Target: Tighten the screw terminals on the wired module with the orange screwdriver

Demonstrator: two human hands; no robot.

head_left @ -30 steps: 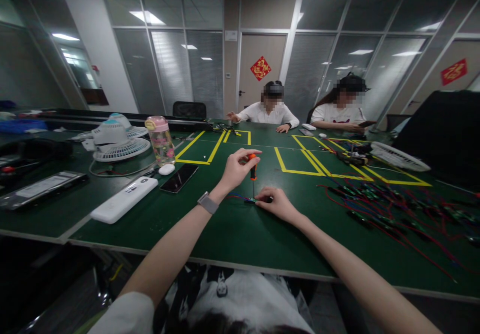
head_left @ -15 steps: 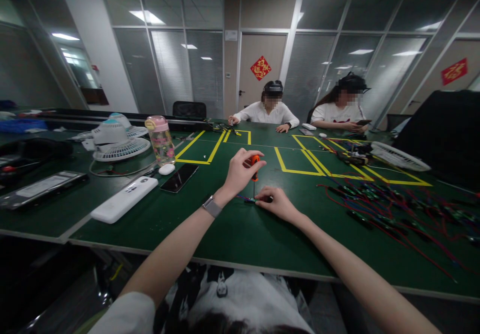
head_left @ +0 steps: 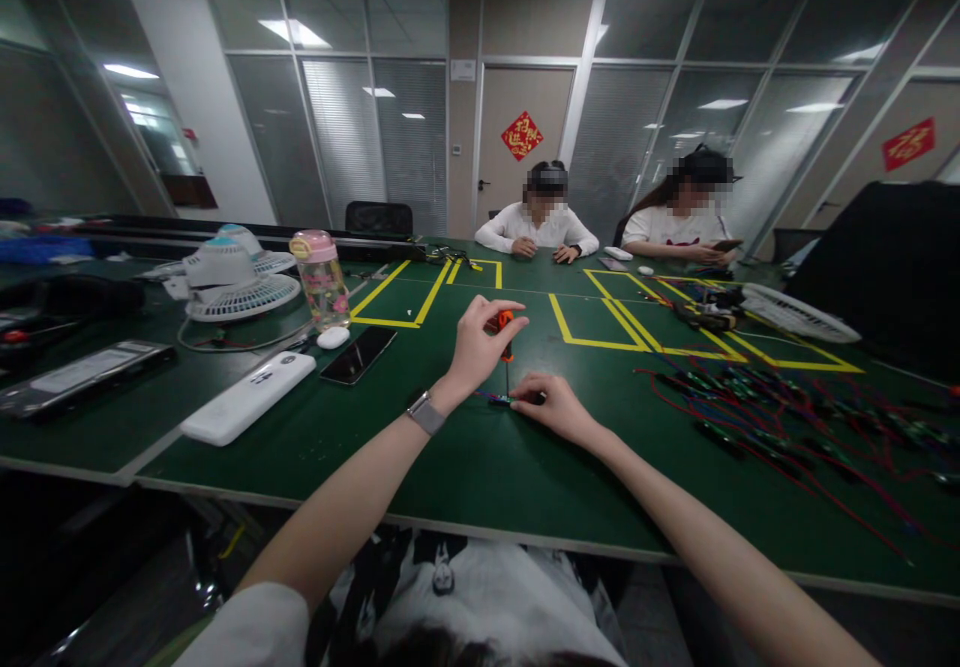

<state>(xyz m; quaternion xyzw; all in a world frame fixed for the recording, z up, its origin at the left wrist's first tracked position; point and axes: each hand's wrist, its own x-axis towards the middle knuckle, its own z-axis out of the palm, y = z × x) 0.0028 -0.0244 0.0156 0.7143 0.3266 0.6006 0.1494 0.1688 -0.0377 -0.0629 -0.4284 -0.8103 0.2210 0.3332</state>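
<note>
My left hand (head_left: 478,344) is closed around the orange and black handle of a small screwdriver (head_left: 507,325). The screwdriver stands nearly upright, its thin shaft pointing down at a small terminal block (head_left: 500,401) on the green table. Thin red and blue wires run from the left side of that block. My right hand (head_left: 553,404) rests on the table and pinches the block's right end between thumb and fingertips. Whether the screwdriver tip sits in a screw is too small to tell.
Red and blue wires with small green parts (head_left: 817,417) lie heaped at right. On the left are a phone (head_left: 360,355), a white power bank (head_left: 251,397), a pink-lidded bottle (head_left: 322,282) and a fan (head_left: 240,297). Yellow tape (head_left: 607,343) marks the table. Two people sit opposite.
The screwdriver and my left hand have shifted very slightly left. My right hand stays on the block. Across the table, one person's hand has drawn back from the dark cables.
</note>
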